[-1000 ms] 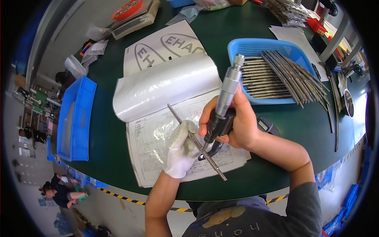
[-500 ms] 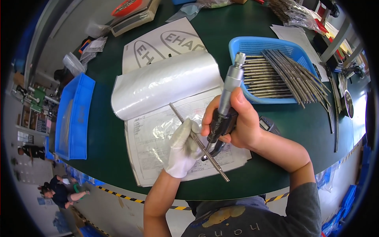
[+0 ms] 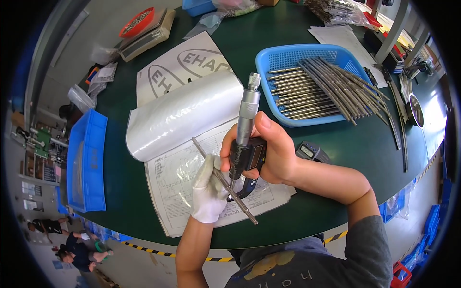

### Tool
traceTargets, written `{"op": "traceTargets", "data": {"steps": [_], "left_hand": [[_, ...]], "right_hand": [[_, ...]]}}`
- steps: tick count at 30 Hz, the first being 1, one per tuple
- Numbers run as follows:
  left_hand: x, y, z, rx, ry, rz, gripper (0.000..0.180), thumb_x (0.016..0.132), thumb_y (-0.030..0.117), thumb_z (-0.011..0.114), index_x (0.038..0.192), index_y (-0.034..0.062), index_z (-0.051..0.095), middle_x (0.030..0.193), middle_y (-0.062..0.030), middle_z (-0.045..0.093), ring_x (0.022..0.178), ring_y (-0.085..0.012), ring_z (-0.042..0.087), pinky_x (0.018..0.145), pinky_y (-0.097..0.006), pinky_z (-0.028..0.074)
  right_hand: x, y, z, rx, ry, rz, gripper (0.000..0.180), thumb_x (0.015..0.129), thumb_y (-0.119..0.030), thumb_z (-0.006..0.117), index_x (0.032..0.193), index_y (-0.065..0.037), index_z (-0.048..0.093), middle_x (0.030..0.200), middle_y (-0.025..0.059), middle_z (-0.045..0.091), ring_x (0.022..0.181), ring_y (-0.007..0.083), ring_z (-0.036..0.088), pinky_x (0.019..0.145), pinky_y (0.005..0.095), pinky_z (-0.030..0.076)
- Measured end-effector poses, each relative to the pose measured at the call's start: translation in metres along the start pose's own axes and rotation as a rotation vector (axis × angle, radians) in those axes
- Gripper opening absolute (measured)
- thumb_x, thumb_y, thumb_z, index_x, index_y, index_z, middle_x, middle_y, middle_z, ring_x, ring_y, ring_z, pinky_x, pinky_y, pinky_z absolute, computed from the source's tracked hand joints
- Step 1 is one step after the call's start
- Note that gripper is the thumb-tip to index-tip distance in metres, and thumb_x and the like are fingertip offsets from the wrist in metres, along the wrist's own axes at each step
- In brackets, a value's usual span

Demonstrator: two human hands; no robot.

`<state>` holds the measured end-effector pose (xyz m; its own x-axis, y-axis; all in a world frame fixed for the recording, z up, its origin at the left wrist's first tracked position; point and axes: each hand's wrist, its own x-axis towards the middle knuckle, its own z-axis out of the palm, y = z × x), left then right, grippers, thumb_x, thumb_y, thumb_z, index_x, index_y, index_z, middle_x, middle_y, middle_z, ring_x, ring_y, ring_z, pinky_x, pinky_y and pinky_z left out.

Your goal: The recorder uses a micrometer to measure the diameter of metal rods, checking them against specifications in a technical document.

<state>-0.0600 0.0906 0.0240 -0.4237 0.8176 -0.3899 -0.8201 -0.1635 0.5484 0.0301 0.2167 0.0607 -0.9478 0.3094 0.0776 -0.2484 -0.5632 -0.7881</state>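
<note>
My left hand (image 3: 207, 194), in a white glove, is closed round a thin steel rod (image 3: 244, 208), which slants from upper left to lower right. My bare right hand (image 3: 277, 151) grips a digital micrometer (image 3: 248, 108) with its silver thimble pointing up and its dark display partly in sight. The micrometer's frame is at the rod, just beside the left fingers; whether its measuring faces touch the rod I cannot tell. Beneath both hands lie printed drawing sheets (image 3: 168, 197) with a clear plastic cover (image 3: 187, 113) folded back.
A blue perforated basket (image 3: 263, 60) at the right holds many metal rods (image 3: 331, 89), some overhanging its edge. Near my right wrist sits a small digital device (image 3: 307, 151). A blue bin (image 3: 98, 168) stands left, a scale (image 3: 161, 31) with a red dish (image 3: 128, 32) far left. People are in the background.
The whole view has shifted, so the table's things appear further left. In my right hand the micrometer has turned more upright, showing its display. Both hands keep their holds.
</note>
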Motion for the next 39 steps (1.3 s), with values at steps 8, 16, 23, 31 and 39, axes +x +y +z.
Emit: {"op": "traceTargets", "data": {"steps": [8,16,23,31,39], "left_hand": [[-0.010,0.005,-0.002,0.024,-0.037,0.003,0.027,0.089,0.032,0.043,0.081,0.0073,0.047,0.057,-0.0059,0.049,0.040,-0.0107,0.041,0.034,-0.020,0.028],[-0.032,0.114,-0.035,-0.057,-0.240,0.418,0.029,0.091,0.025,0.036,0.069,0.0091,0.047,0.048,0.0001,0.039,0.037,-0.0090,0.038,0.035,-0.021,0.030],[-0.007,0.172,-0.110,-0.319,-0.521,0.411,0.030,0.092,0.020,0.030,0.069,0.0070,0.044,0.046,-0.0011,0.034,0.035,-0.0091,0.029,0.036,-0.021,0.026],[0.003,0.175,-0.141,-0.339,-0.397,0.444,0.031,0.092,0.020,0.029,0.066,0.0089,0.039,0.044,-0.0005,0.029,0.035,-0.0095,0.027,0.038,-0.022,0.024],[0.014,0.175,-0.161,-0.274,-0.352,0.412,0.036,0.093,0.026,0.030,0.062,0.0108,0.039,0.045,-0.0003,0.032,0.035,-0.0089,0.027,0.037,-0.023,0.023]], "right_hand": [[0.001,0.006,0.008,-0.059,0.094,0.029,0.079,0.076,-0.072,0.013,0.073,-0.002,0.052,0.062,0.0167,0.057,0.031,0.0117,0.034,0.030,0.0208,0.027],[0.002,-0.001,0.015,-0.179,-0.052,0.270,0.082,0.082,-0.061,0.008,0.109,0.005,0.049,0.062,0.0178,0.059,0.032,0.0102,0.040,0.033,0.0180,0.032],[0.010,0.000,0.051,-1.093,-0.524,0.755,0.068,0.086,-0.034,0.042,0.128,0.012,0.015,0.083,0.0278,0.055,0.068,0.0395,0.054,0.066,0.0434,0.043],[0.024,0.023,0.074,-1.567,-0.704,0.663,0.068,0.082,-0.029,0.047,0.127,0.012,0.018,0.049,0.0125,0.052,0.042,0.0307,0.051,0.041,0.0408,0.042],[0.036,0.043,0.071,-1.516,-0.739,0.661,0.065,0.083,-0.030,0.047,0.133,-0.001,0.017,0.046,0.0091,0.051,0.039,0.0284,0.050,0.038,0.0397,0.038]]}}
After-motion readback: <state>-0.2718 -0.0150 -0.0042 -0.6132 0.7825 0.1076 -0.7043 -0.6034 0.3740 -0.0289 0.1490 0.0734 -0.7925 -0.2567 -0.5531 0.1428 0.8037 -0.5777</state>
